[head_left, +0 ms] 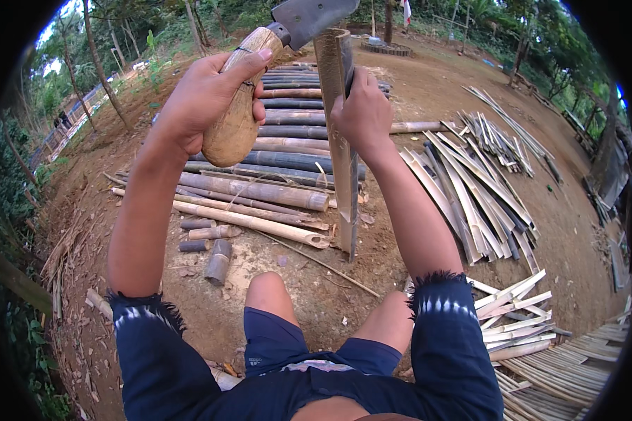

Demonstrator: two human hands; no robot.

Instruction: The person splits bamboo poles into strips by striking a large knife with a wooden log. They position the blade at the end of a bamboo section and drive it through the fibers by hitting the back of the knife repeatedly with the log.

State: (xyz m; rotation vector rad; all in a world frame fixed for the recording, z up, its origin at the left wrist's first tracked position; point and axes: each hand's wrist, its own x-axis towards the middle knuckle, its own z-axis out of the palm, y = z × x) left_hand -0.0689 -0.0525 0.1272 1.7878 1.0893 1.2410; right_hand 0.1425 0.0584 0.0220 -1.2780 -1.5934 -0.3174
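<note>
My left hand (pixel 207 105) is closed around the thick wooden handle of a machete (pixel 233 133), thumb lying along the handle. Its dark metal blade (pixel 310 19) slants up to the right and runs out of the top of the picture. The blade is close to the upper end of a split bamboo piece (pixel 342 189); whether they touch I cannot tell. My right hand (pixel 365 116) grips that piece near its top. It stands upright, lower end at the ground, with its pale hollow inside showing on the left.
Several whole bamboo poles (pixel 288 114) lie in a row ahead. Short cut bamboo pieces (pixel 218 263) rest on the dirt in front of my knees. Piles of split bamboo strips (pixel 481 193) spread to the right, with thin slats (pixel 569 368) at lower right. Trees (pixel 98 63) stand behind.
</note>
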